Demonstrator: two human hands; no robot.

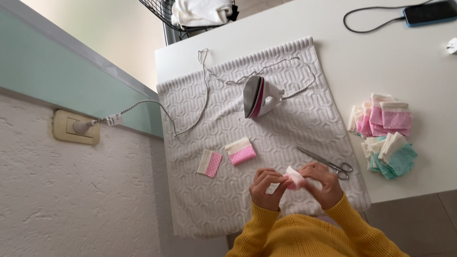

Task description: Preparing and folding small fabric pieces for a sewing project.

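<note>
1. A small pink-and-cream fabric piece (295,178) is being held up just above the near edge of the white towel (228,200) that's spread over the desk (381,57).
2. The left hand (267,186) is pinched on the left end of the piece, with the fingers curled tight around it.
3. The right hand (325,183) is pinched on the other end, so the piece is gripped from both sides and isn't resting on anything.
4. Two more folded pieces, a cream-and-pink one (210,163) and a pink dotted one (241,151), are laid flat on the towel, a bit apart from each other.
5. The iron (258,96) is stood up on its heel further back, plugged into the wall socket (76,127) by a cord (190,114) that loops across the towel.
6. Likely trouble: that cord could get snagged by a sleeve and the iron tipped over onto the towel or a hand, probably while it's hot.
7. The scissors (328,164) are lying just beside the right hand with the blades shut, so they could easily be knocked off the desk edge.
8. The stacks of pink (383,116) and teal (392,154) pieces near the right edge look easy to nudge off too.
</note>
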